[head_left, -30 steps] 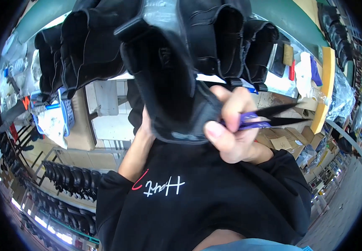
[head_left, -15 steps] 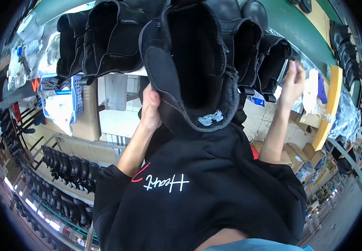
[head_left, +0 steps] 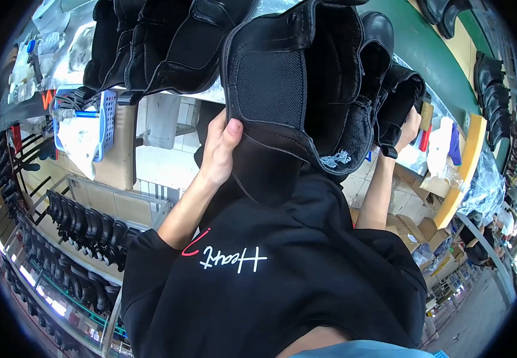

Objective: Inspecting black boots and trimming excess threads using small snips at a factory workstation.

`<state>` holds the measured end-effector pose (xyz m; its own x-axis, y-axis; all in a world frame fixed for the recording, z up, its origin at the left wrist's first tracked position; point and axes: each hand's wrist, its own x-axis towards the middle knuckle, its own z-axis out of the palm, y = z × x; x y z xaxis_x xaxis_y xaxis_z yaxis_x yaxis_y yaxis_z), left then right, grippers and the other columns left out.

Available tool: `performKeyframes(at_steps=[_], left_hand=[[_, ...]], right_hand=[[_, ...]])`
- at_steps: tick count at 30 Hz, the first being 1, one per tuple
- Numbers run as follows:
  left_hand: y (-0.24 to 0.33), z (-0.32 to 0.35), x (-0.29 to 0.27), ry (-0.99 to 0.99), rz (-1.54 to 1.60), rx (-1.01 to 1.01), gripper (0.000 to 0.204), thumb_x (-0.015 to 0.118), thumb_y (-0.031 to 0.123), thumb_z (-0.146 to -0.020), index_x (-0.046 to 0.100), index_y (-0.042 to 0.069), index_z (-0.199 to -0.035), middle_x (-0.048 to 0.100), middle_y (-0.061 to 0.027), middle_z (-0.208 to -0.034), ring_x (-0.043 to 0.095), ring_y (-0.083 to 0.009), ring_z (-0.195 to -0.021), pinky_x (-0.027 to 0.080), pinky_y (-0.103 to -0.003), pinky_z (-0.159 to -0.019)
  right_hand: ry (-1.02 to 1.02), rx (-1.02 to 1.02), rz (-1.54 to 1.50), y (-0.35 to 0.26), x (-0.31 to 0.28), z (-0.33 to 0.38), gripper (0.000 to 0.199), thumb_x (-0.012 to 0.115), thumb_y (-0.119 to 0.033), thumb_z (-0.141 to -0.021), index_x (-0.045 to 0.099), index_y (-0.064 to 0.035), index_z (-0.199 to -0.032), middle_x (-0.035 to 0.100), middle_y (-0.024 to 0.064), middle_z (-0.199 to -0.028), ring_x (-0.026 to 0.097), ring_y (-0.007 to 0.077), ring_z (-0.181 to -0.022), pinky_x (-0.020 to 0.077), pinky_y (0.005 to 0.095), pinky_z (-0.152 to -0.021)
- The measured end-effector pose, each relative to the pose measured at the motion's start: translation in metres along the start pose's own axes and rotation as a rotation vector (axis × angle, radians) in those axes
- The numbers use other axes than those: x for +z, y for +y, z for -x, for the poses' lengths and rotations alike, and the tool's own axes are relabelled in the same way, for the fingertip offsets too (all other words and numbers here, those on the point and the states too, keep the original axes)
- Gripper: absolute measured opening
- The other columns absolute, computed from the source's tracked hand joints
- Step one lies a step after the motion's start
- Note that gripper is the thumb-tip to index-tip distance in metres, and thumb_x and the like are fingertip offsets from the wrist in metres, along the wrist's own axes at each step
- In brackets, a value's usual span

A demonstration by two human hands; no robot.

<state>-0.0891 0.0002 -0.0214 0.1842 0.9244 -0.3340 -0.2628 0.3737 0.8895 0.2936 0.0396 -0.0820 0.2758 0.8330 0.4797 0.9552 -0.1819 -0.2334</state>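
A black ankle boot (head_left: 270, 89) with a ribbed elastic side panel fills the upper middle, its opening turned toward me. A pale bluish-white patch (head_left: 336, 159) shows on its fuzzy lining at the rim. My left hand (head_left: 221, 146) is shut on the boot's left side, thumb in front and fingers behind. On the right, my right hand (head_left: 410, 130) is beside another standing black boot (head_left: 397, 107). Its fingers are partly hidden behind that boot, so their grip does not show. A tan block (head_left: 426, 114) and a red item (head_left: 425, 139) lie close to it.
More black boots (head_left: 175, 51) stand along the table at left. A blue basket (head_left: 108, 122) with white cloth hangs near the table edge. At right are a yellow padded edge (head_left: 467, 167) and clear plastic sheeting (head_left: 488, 185). Boot racks (head_left: 91, 230) stand lower left.
The held boot has turned and shifted right, bringing its elastic side panel into view. My right hand has come down from its raised position to beside the right-hand boot.
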Motion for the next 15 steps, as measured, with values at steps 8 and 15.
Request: performKeyframes(at_steps=[8,15], left_hand=[[-0.03,-0.009,-0.001,0.039,0.066,0.071,0.083,0.046,0.067,-0.094,0.052,-0.008,-0.13,0.062,-0.0141,-0.121,0.056,-0.0195,-0.111,0.041,-0.031,-0.099],[-0.065,-0.033,0.022,0.289,-0.13,0.299,0.076,0.038,0.059,-0.099,0.057,-0.011,-0.119,0.065,-0.0162,-0.114,0.058,-0.0234,-0.107,0.041,-0.033,-0.097]], right_hand=[[0.244,0.27,-1.069,-0.095,-0.083,-0.062,0.032,0.064,-0.01,-0.096,0.05,-0.0057,-0.068,0.056,0.0008,-0.067,0.04,0.0027,-0.054,0.0278,0.0201,-0.047],[-0.321,-0.156,-0.917,-0.207,-0.131,-0.044,0.021,0.072,0.007,-0.076,0.052,0.0007,-0.072,0.065,0.0107,-0.083,0.056,0.0124,-0.06,0.0438,0.0255,-0.055]])
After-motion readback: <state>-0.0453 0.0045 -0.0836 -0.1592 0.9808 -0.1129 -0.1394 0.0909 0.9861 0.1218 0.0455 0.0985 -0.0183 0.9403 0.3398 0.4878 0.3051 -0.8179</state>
